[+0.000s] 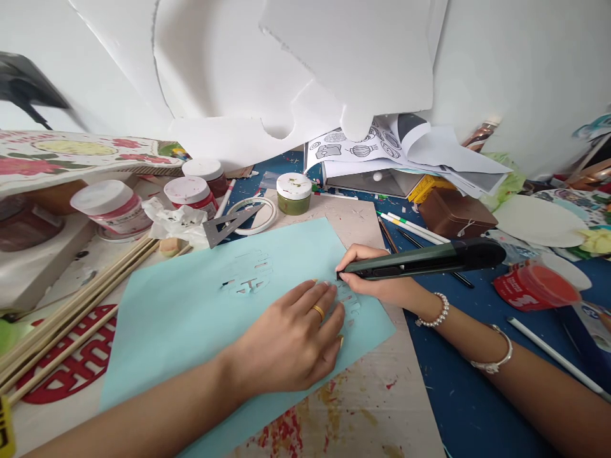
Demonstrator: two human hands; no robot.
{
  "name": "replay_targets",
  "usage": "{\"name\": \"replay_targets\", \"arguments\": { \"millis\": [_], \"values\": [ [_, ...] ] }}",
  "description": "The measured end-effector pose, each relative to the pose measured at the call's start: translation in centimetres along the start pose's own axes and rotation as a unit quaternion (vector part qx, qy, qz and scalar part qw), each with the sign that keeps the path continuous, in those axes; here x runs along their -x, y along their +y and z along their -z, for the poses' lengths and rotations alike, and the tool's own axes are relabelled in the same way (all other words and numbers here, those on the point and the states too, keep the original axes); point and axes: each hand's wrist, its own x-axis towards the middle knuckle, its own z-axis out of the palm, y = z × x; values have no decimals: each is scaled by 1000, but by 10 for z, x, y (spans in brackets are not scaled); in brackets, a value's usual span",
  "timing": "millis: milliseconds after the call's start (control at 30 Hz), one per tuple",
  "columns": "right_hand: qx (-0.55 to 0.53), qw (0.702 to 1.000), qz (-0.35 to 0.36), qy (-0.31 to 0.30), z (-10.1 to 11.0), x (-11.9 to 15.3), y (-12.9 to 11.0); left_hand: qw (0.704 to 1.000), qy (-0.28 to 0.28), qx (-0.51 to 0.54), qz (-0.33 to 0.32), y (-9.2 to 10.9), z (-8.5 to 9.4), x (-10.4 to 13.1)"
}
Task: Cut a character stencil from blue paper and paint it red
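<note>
A light blue sheet of paper lies at a slant on a paint-stained board. Cut slots and faint drawn outlines show on the sheet, one group left of centre and another near its right side. My left hand rests palm down on the sheet with its fingers spread, a ring on one finger. In my right hand is a dark green utility knife, pinched close to its front end. Its tip is at the paper beside my left fingertips; the blade itself is hidden.
Paint jars, a tape roll and a metal set square stand or lie beyond the sheet. Wooden sticks lie left. Right are pens, a brown box and a red paint tub.
</note>
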Motion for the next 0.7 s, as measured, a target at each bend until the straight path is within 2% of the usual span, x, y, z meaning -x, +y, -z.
{"name": "replay_targets", "arguments": {
  "millis": [333, 700],
  "values": [
    [7, 1000, -3, 13, 1, 1, -2, 1000, -10, -3, 4, 0, 1, -1],
    [11, 999, -15, 35, -2, 3, 0, 1000, 15, -4, -2, -1, 0, -1]
  ]
}}
